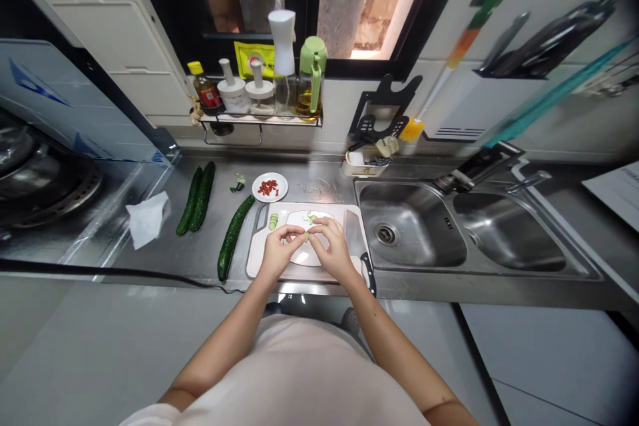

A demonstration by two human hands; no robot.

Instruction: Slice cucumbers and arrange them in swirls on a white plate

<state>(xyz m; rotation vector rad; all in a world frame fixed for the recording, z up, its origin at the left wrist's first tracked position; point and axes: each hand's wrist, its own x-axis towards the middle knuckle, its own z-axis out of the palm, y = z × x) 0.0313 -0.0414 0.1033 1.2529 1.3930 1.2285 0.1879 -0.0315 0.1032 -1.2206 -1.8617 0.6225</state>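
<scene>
Over a white plate [298, 258] on the cutting board [258, 256], my left hand [280, 251] and my right hand [332, 247] meet at the fingertips. Both pinch a small pale green cucumber piece [306, 237] between them. More light green pieces [311, 217] lie on the plate just beyond my fingers. A short row of cucumber slices [273, 221] rests at the board's upper left. A knife [368, 273] with a black handle lies at the board's right edge, its blade partly hidden by my right arm.
One whole cucumber [233, 237] lies left of the board, two more [202, 196] farther left near a white tissue [148, 219]. Behind the board is a small dish [257, 187] of red bits. A double sink [414, 256] is at the right, a condiment rack [294, 120] above.
</scene>
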